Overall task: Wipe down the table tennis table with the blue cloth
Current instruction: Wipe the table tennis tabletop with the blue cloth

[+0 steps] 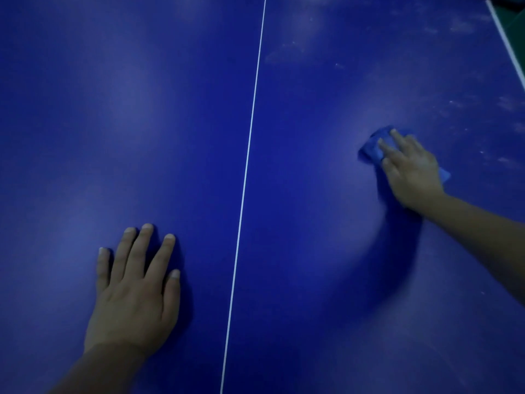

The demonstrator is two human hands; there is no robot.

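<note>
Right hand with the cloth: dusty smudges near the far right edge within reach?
Probably yes. The right hand presses the blue cloth just short of the smudges; bare table lies between.

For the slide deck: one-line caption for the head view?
Right hand presses a blue cloth on the dusty side of the table, left hand flat across the white line.

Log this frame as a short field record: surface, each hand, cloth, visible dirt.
surface: blue table tennis table, white centre line running near to far
left hand: flat on the table, fingers spread, left of the line, holding nothing
right hand: presses on the blue cloth, fingers extended, right of the line
cloth: bunched under the right hand, edges showing on both sides
dirt: pale dusty smudges at far right, beyond the cloth
</note>
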